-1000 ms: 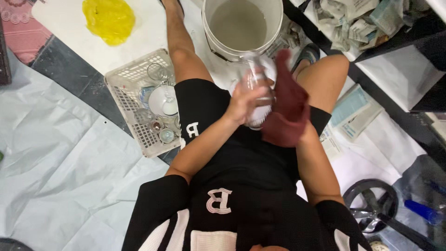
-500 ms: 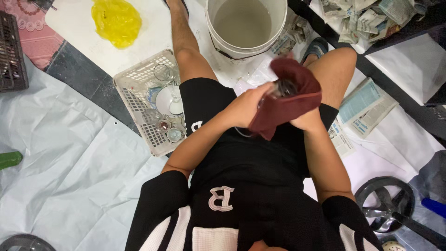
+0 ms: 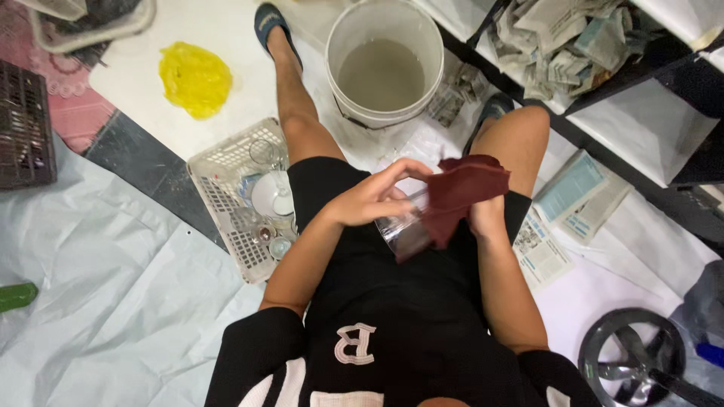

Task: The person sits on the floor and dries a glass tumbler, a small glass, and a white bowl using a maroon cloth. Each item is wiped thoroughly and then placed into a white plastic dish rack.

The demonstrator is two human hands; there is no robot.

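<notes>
Glass (image 3: 400,230), one clear tumbler, sits centre frame over the person's lap, tipped on its side. Left hand (image 3: 377,197) has its grip curled over the upper wall, fingers pinching the glass to steady it. Right hand (image 3: 486,215) is wrapped in one dark red cloth (image 3: 460,196), grip pressed together through the fabric against the glass's far side; looks like a wiping hold, one hand bracing, the other rubbing. The cloth covers the right fingers, so the exact finger spread is hidden.

Outward:
- One white bucket (image 3: 386,64), top centre, between the feet, holding murky water. Within arm's reach, probably for rinsing.
- One white plastic basket (image 3: 219,181), left of the thigh, holding small glassware and a white dish. At least five pieces; they overlap, so no exact count. Close to the left hand, likely for easy drop-off.
- One yellow rag (image 3: 194,78), upper left, on a white board.
- Crumpled newspaper (image 3: 573,45) stuffed on a dark shelf, upper right; two folded papers (image 3: 581,196) on the floor to the right.
- One dark crate (image 3: 23,124), left edge.
- One wheel-like metal part (image 3: 633,358), lower right.
- White sheet (image 3: 98,301) covers the floor, lower left.
</notes>
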